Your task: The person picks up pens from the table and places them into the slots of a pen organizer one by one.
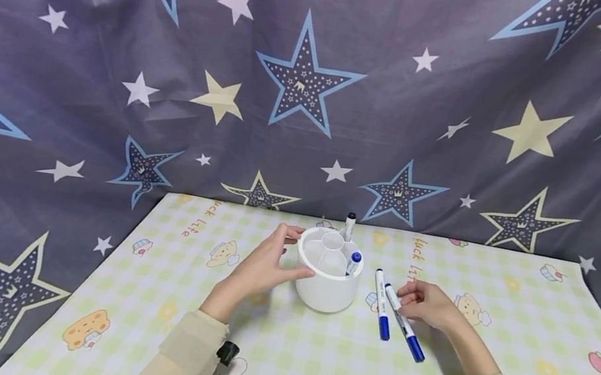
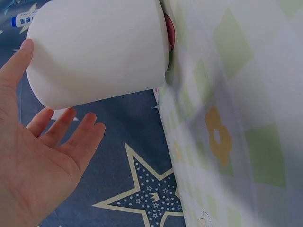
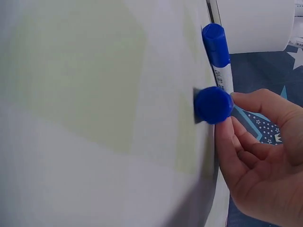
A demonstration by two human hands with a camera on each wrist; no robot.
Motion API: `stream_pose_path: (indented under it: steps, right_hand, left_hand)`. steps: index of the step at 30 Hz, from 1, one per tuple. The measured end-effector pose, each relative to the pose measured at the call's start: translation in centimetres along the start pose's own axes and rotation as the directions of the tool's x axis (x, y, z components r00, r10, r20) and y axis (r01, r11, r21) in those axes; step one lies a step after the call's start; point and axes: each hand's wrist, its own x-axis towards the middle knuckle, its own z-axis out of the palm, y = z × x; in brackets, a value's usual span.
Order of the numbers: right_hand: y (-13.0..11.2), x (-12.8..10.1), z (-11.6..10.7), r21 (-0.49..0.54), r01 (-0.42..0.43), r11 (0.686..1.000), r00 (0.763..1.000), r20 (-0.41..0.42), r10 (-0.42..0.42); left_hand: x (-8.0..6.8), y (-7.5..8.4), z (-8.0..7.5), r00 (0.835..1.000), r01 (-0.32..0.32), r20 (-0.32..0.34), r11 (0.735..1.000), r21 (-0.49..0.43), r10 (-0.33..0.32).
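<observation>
Right grip (image 3: pixel 267 172) pinching marker (image 3: pixel 213 105), second marker (image 3: pixel 216 46), white container (image 3: pixel 258 26)

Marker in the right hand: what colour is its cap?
Blue; the cap shows best in the right wrist view.

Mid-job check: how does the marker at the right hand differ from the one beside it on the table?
Contact: the right marker is pinched by the right hand; no hand touches the left marker. Place: the left marker lies nearer the white holder than the right marker. Angle: in the head view, the right marker slants more than the left marker. Both have white barrels with blue ends toward the bottom of that view.
</observation>
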Motion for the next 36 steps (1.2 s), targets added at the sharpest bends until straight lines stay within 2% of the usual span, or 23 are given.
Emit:
stream_pose_path:
  steps: [9, 13, 18, 21, 25, 28, 36]
  right_hand:
    - [0.0, 0.3, 0.0, -0.084, -0.005, 0.996, 1.0, -0.017, 0.004]
    - [-0.1, 0.3, -0.2, -0.103, 0.015, 0.995, 1.0, 0.004, -0.015]
    - [-0.2, 0.2, -0.6, -0.086, 0.045, 0.995, 0.998, 0.04, -0.041]
    - [-0.1, -0.1, -0.8, -0.072, 0.031, 0.997, 0.999, 0.04, -0.028]
    - [-0.2, -0.6, -1.2, -0.035, 0.007, 0.999, 1.0, 0.013, -0.006]
    - [-0.4, -1.0, -1.5, 0.034, -0.003, 0.999, 1.0, 0.005, 0.003]
    - [-0.4, -1.1, -1.9, 0.191, 0.003, 0.982, 1.0, 0.026, -0.008]
  left_hand:
    - [0.0, -0.1, 0.1, 1.0, -0.013, -0.006, 1.0, -0.005, 0.013]
    - [0.0, -0.1, 0.1, 1.0, -0.015, -0.006, 1.0, -0.011, 0.015]
    - [0.0, -0.2, 0.2, 1.0, -0.013, -0.007, 1.0, -0.012, 0.013]
    - [0.0, -0.2, 0.3, 1.0, -0.006, -0.004, 1.0, -0.02, 0.005]
    - [0.0, -0.2, 0.4, 1.0, -0.002, 0.0, 0.998, -0.059, 0.002]
    - [0.0, -0.3, 0.4, 1.0, -0.003, 0.002, 0.996, -0.087, 0.003]
    - [0.0, -0.6, 0.4, 1.0, -0.009, -0.006, 0.991, -0.133, 0.008]
